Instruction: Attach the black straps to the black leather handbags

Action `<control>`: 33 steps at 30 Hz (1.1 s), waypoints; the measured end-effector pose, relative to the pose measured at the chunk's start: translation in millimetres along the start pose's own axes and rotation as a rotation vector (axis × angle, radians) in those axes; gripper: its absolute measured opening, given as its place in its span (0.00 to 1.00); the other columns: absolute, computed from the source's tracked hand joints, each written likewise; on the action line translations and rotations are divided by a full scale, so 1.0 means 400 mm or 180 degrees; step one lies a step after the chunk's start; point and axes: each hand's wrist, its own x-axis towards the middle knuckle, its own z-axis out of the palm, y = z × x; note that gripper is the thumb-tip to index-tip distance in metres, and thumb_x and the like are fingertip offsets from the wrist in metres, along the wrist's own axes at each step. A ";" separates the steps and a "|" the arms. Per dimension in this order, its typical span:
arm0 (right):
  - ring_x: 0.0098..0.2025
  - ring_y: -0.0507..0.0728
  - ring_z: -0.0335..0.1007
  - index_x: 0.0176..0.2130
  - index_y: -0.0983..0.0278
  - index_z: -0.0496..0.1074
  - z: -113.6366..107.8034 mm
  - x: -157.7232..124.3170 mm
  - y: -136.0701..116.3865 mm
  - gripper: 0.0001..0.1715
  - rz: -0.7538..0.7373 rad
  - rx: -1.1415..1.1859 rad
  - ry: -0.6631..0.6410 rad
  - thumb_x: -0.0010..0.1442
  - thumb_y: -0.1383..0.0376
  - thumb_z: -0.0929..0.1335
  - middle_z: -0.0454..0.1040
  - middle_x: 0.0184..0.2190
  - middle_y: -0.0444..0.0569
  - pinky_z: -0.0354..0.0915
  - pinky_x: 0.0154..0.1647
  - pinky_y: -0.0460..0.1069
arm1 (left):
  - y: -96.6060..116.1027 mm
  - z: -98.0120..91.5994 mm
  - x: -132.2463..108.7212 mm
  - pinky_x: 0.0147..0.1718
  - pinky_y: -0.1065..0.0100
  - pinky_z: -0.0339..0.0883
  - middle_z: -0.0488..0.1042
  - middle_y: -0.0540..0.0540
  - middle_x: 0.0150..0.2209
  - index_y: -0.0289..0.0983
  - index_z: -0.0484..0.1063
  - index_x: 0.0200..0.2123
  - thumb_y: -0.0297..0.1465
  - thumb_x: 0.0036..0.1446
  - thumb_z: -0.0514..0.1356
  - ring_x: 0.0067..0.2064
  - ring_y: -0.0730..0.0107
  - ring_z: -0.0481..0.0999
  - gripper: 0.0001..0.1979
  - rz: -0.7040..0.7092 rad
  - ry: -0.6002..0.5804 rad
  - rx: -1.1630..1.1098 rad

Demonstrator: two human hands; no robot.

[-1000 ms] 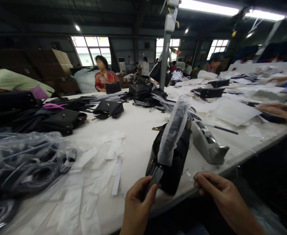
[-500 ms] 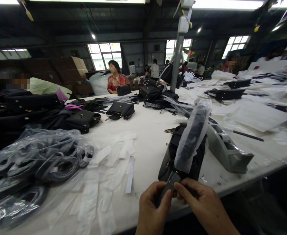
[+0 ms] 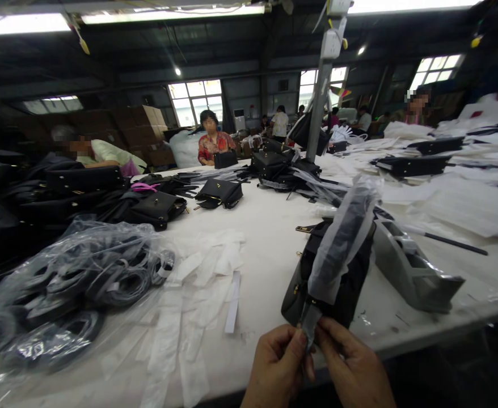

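A black handbag (image 3: 296,283) with gold-coloured fittings lies on the white table in front of me. Over it runs a black strap (image 3: 311,324), its upper length wrapped in a whitish plastic sleeve (image 3: 338,249). Both hands meet at the strap's lower end by the table's near edge. My left hand (image 3: 279,360) pinches it between thumb and fingers from the left. From the right, my right hand (image 3: 351,357) closes its fingers on the same strap, their tips partly hidden behind it.
A grey tape dispenser (image 3: 414,277) stands right of the bag. Coiled straps in see-through plastic (image 3: 121,272) and white paper strips (image 3: 168,334) lie on the left. More black handbags (image 3: 219,192) sit farther back, near a metal post (image 3: 317,107). Several people work around the table.
My hands have shifted their hold on the strap, and more of its lower end shows between them. The whole view has swung, so the scene sits farther right.
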 end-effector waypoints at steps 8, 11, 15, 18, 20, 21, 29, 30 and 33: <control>0.44 0.66 0.80 0.42 0.61 0.83 0.000 0.004 -0.044 0.23 0.0296 0.0602 -0.0340 0.57 0.50 0.67 0.84 0.41 0.53 0.75 0.48 0.55 | 0.014 0.025 -0.015 0.12 0.75 0.39 0.68 0.53 0.15 0.34 0.70 0.27 0.60 0.46 0.65 0.12 0.85 0.50 0.32 -0.0183 -0.0007 0.0034; 0.41 0.67 0.80 0.38 0.62 0.83 -0.001 0.011 -0.058 0.21 0.0533 0.0699 -0.0265 0.54 0.51 0.69 0.84 0.37 0.54 0.75 0.47 0.57 | -0.009 0.029 -0.011 0.12 0.75 0.39 0.67 0.53 0.14 0.35 0.67 0.24 0.60 0.46 0.65 0.12 0.85 0.50 0.32 -0.0142 0.0028 -0.0064; 0.42 0.66 0.79 0.39 0.62 0.83 -0.008 0.018 -0.063 0.21 0.0498 0.0956 -0.0479 0.54 0.50 0.71 0.84 0.38 0.54 0.74 0.49 0.58 | -0.001 0.029 -0.013 0.11 0.75 0.38 0.67 0.54 0.15 0.35 0.68 0.27 0.58 0.47 0.66 0.11 0.86 0.49 0.30 -0.0205 -0.0052 -0.0238; 0.48 0.66 0.77 0.42 0.62 0.82 -0.015 0.015 -0.064 0.25 0.0605 0.1592 -0.0828 0.56 0.46 0.71 0.83 0.43 0.55 0.68 0.57 0.59 | 0.019 0.025 -0.019 0.10 0.76 0.39 0.68 0.54 0.16 0.35 0.68 0.29 0.57 0.48 0.66 0.11 0.86 0.49 0.29 -0.0281 -0.0017 -0.0291; 0.53 0.64 0.74 0.45 0.61 0.81 -0.018 0.010 -0.068 0.30 0.0883 0.2266 -0.1137 0.60 0.42 0.66 0.81 0.48 0.55 0.64 0.61 0.59 | 0.022 0.022 -0.020 0.10 0.77 0.39 0.68 0.55 0.17 0.34 0.68 0.29 0.55 0.50 0.66 0.11 0.87 0.49 0.28 -0.0292 0.0006 -0.0395; 0.55 0.64 0.72 0.47 0.60 0.80 -0.019 0.006 -0.072 0.34 0.1023 0.2593 -0.1307 0.61 0.39 0.64 0.79 0.51 0.56 0.64 0.61 0.59 | 0.019 0.021 -0.019 0.10 0.77 0.38 0.67 0.55 0.17 0.34 0.68 0.29 0.55 0.50 0.66 0.11 0.87 0.48 0.28 -0.0289 -0.0004 -0.0469; 0.49 0.61 0.74 0.45 0.62 0.79 -0.002 -0.007 -0.117 0.25 0.1133 0.2669 -0.1527 0.57 0.48 0.72 0.78 0.51 0.55 0.70 0.49 0.53 | -0.004 0.036 -0.012 0.11 0.76 0.39 0.58 0.57 0.13 0.35 0.67 0.23 0.58 0.51 0.64 0.12 0.85 0.49 0.30 -0.0164 -0.0187 -0.0445; 0.49 0.61 0.74 0.45 0.63 0.80 0.001 -0.007 -0.117 0.24 0.1089 0.2623 -0.1412 0.58 0.48 0.72 0.79 0.49 0.55 0.69 0.51 0.53 | -0.002 0.037 -0.012 0.12 0.76 0.39 0.58 0.57 0.14 0.35 0.67 0.23 0.58 0.51 0.64 0.13 0.85 0.49 0.30 -0.0029 -0.0083 -0.0355; 0.46 0.61 0.74 0.44 0.64 0.80 0.005 -0.004 -0.101 0.25 0.0936 0.2396 -0.1081 0.59 0.47 0.71 0.81 0.43 0.55 0.66 0.55 0.55 | 0.000 0.034 -0.014 0.13 0.75 0.37 0.58 0.56 0.14 0.35 0.66 0.22 0.57 0.53 0.63 0.13 0.85 0.48 0.30 0.0380 0.0175 -0.0028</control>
